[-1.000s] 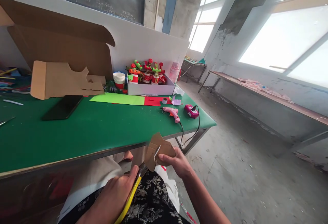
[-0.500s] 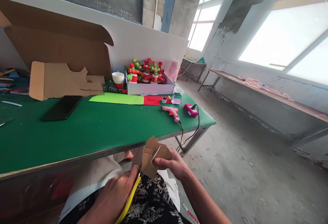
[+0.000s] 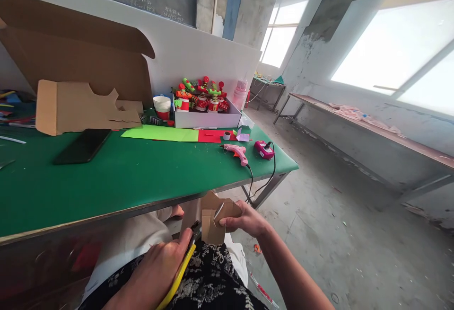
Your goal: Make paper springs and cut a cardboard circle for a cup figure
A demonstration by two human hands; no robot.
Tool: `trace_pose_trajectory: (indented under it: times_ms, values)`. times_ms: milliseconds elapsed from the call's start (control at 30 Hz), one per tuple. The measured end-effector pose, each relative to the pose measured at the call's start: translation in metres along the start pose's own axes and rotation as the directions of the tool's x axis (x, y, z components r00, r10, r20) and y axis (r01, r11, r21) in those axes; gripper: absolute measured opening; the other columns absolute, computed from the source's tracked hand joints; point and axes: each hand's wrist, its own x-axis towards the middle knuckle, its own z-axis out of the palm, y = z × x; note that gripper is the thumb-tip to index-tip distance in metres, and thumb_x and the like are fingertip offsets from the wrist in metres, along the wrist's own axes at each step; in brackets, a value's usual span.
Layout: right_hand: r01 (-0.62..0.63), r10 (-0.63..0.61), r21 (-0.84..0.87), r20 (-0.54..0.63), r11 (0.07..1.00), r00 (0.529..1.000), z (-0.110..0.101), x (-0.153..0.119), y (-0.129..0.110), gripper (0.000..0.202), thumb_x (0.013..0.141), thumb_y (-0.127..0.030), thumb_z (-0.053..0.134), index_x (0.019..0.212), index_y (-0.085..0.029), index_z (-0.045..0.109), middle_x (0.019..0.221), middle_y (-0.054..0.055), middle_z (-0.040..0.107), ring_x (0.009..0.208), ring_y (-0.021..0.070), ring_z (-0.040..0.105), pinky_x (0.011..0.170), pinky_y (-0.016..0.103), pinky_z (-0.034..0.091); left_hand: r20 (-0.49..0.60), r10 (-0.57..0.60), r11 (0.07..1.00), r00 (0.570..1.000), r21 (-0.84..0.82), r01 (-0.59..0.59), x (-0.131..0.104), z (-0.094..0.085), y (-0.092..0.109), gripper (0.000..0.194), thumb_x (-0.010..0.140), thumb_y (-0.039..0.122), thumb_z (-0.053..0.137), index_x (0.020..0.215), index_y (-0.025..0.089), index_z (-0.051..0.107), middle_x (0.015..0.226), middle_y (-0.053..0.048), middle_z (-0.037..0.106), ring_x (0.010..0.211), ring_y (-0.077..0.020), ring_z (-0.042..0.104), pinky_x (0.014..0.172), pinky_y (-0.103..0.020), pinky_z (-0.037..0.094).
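My left hand [image 3: 159,265] is closed round yellow-handled scissors [image 3: 177,277], whose dark middle part shows beside my forefinger. A small folded piece of brown cardboard [image 3: 211,229] is held up above my lap. A silver blade tip [image 3: 219,210] shows at a curved slit in its face; the link between blade and handle is hidden behind the cardboard. My right hand [image 3: 248,220] pinches the cardboard's right side, thumb on the near face and fingers behind it.
On the green table [image 3: 142,172] lie a phone [image 3: 83,146], cut cardboard [image 3: 81,109], green paper [image 3: 159,134], a pink glue gun [image 3: 236,153] and a magenta plug box [image 3: 264,149]. Paper cups [image 3: 162,106] stand beside a white box [image 3: 207,119] of red-green figures. Cords hang past the edge.
My right hand has shifted slightly right and turned the cardboard a little, so its lower edge sits straighter. The scissors have barely moved. An orange scrap on the floor has come into view.
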Motion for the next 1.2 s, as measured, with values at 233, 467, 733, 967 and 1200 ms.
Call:
trace_pose_trajectory:
  times_ms: [233,467,733,967,1200]
  values:
    - [0.258,-0.132,0.327,-0.361,0.909,0.923,0.043,0.019,0.018,0.048,0.060,-0.051,0.086,0.090,-0.015,0.075,0.082,0.006,0.075,0.071,0.0158,0.066,0.068,0.026,0.051,0.005,-0.083,0.995,0.997,-0.053,0.083,0.011,0.004,-0.006,0.045,0.084,0.018,0.039,0.129,0.020,0.040,0.085,-0.006,0.073,0.082,-0.0249,0.071,0.067,-0.029,0.045]
    - [0.342,-0.170,0.275,-0.501,0.898,0.849,0.066,0.029,0.024,0.050,0.060,-0.057,0.084,0.085,-0.015,0.074,0.079,0.006,0.073,0.071,0.0189,0.064,0.066,0.029,0.050,-0.046,-0.047,0.998,0.998,-0.048,0.045,0.008,0.009,-0.011,0.053,0.083,0.016,0.036,0.136,0.018,0.036,0.094,-0.008,0.071,0.086,-0.0256,0.070,0.072,-0.032,0.048]
    - [0.264,-0.174,0.202,-0.376,0.943,0.910,0.052,0.019,0.015,0.046,0.063,-0.056,0.082,0.080,-0.014,0.075,0.076,0.006,0.072,0.069,0.0173,0.062,0.061,0.026,0.046,-0.047,-0.027,0.996,0.999,-0.084,0.023,0.010,0.007,-0.009,0.048,0.086,0.015,0.032,0.134,0.021,0.039,0.106,-0.008,0.071,0.090,-0.0271,0.070,0.073,-0.034,0.048]
    - [0.268,-0.166,0.236,-0.378,0.934,0.911,0.054,0.018,0.015,0.044,0.061,-0.054,0.084,0.079,-0.015,0.075,0.074,0.005,0.071,0.068,0.0160,0.061,0.065,0.026,0.047,-0.047,-0.022,0.995,0.999,-0.103,0.017,0.010,0.009,-0.008,0.048,0.085,0.017,0.033,0.133,0.021,0.038,0.097,-0.007,0.071,0.090,-0.0268,0.070,0.073,-0.033,0.045]
    - [0.291,-0.188,0.210,-0.404,0.933,0.895,0.054,0.016,0.011,0.040,0.061,-0.052,0.084,0.071,-0.015,0.073,0.065,0.002,0.065,0.059,0.0119,0.052,0.059,0.024,0.043,-0.064,-0.015,0.990,0.998,-0.140,0.006,0.009,0.010,-0.007,0.036,0.085,0.024,0.032,0.119,0.024,0.044,0.078,-0.003,0.066,0.073,-0.0256,0.067,0.065,-0.031,0.041]
